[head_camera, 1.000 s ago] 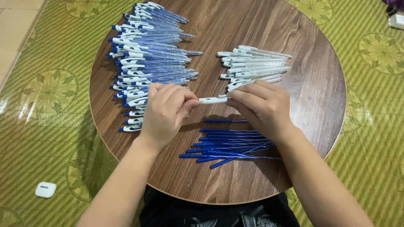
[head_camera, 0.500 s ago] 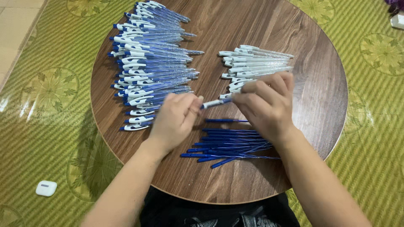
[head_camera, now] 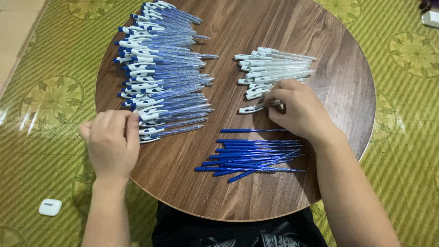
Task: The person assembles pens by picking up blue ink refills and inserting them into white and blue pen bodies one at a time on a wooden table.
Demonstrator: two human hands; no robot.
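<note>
My left hand (head_camera: 112,142) rests at the left rim of the round wooden table (head_camera: 256,192), back up with fingers curled. Its thumb side touches the clip ends of the nearest pens in a long pile of assembled blue-and-white pens (head_camera: 160,73). Whatever is under its fingers is hidden. My right hand (head_camera: 302,112) pinches one clear empty pen barrel with a white clip (head_camera: 254,108) at the near end of a smaller pile of empty barrels (head_camera: 274,66). A bundle of blue ink refills (head_camera: 251,155) lies just below that hand.
The table stands on a green patterned mat (head_camera: 402,91). A small white earbud case (head_camera: 50,206) lies on the mat at the lower left. A white object (head_camera: 430,18) sits at the top right corner. My dark-clothed lap (head_camera: 228,231) is under the table's near edge.
Both hands held one pen together at the table's middle. Now they are apart: my left hand has moved left to the assembled pile, and my right hand has reached up onto an empty barrel.
</note>
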